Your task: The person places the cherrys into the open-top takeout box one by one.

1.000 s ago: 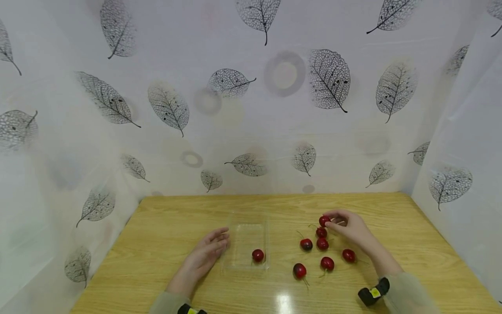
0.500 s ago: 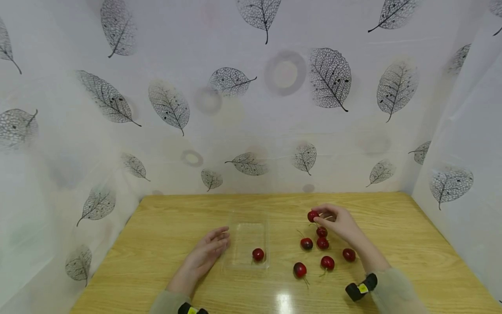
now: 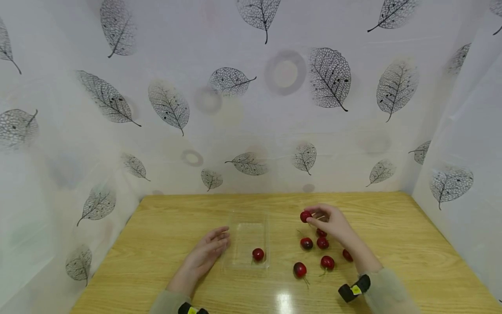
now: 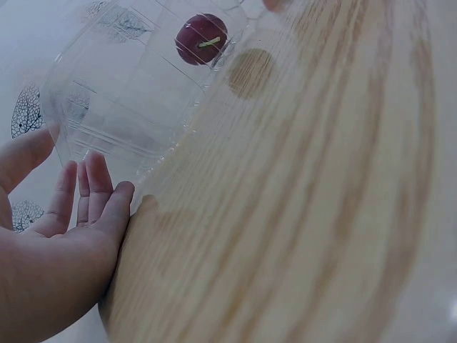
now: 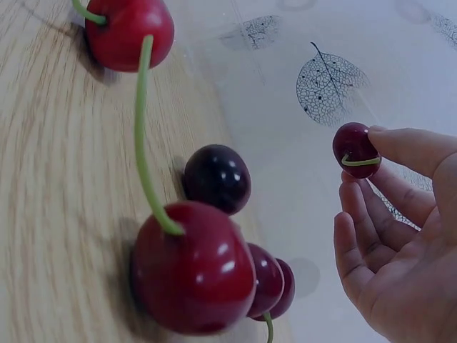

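A red cherry (image 3: pixel 305 216) is pinched between the thumb and fingertips of the right hand (image 3: pixel 331 223), lifted above the wooden table (image 3: pixel 176 226), toward its far edge and right of the middle. In the right wrist view the same cherry (image 5: pixel 355 148) sits at the fingertips (image 5: pixel 400 146) with its green stem lying across it. Just below that hand, 5 loose cherries (image 3: pixel 322 243) lie on the table in a cluster, 1 of them partly hidden behind the wrist. Left of them stands a clear plastic tray (image 3: pixel 248 226) near the table's middle, with 1 cherry (image 3: pixel 257 254) inside at its near right corner. The left hand (image 3: pixel 204 255) lies relaxed and spread, fingers straight, resting against the tray's left wall.
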`<state>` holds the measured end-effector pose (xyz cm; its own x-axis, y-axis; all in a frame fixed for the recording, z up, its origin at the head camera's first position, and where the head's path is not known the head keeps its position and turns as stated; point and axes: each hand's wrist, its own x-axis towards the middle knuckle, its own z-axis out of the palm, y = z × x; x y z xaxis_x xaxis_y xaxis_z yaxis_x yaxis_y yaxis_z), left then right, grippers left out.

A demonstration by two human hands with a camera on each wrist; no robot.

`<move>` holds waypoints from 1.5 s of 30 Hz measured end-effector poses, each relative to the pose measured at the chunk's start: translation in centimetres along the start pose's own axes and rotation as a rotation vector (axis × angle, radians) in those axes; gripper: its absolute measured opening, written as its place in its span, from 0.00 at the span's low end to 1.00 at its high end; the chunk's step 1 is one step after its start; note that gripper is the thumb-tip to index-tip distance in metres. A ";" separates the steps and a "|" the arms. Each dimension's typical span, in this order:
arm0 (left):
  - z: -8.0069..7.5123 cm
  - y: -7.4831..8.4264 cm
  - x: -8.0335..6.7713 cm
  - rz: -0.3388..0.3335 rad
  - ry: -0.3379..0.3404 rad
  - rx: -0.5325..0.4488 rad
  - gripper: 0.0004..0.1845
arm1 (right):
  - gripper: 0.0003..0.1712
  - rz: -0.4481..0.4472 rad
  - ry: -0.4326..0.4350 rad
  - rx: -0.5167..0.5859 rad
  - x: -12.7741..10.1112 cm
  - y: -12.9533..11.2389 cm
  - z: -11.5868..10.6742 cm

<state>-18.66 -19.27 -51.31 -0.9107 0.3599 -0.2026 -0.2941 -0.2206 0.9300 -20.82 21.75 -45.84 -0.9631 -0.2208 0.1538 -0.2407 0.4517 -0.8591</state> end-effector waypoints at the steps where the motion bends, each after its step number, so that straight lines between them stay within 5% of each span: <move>1: 0.0 0.0 0.0 -0.001 0.002 -0.001 0.30 | 0.19 0.006 -0.003 0.002 0.0 -0.2 0.1; 17: 0.1 0.1 0.0 -0.005 0.006 0.011 0.31 | 0.19 0.027 -0.015 0.029 0.1 -1.3 2.0; 45: 0.1 -0.1 0.1 0.000 0.024 0.001 0.28 | 0.17 -0.101 -0.097 0.082 0.9 -3.1 6.0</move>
<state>-18.71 -19.17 -51.38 -0.9173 0.3383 -0.2101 -0.2940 -0.2193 0.9303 -20.19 14.99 -45.91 -0.9175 -0.3460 0.1964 -0.3210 0.3523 -0.8791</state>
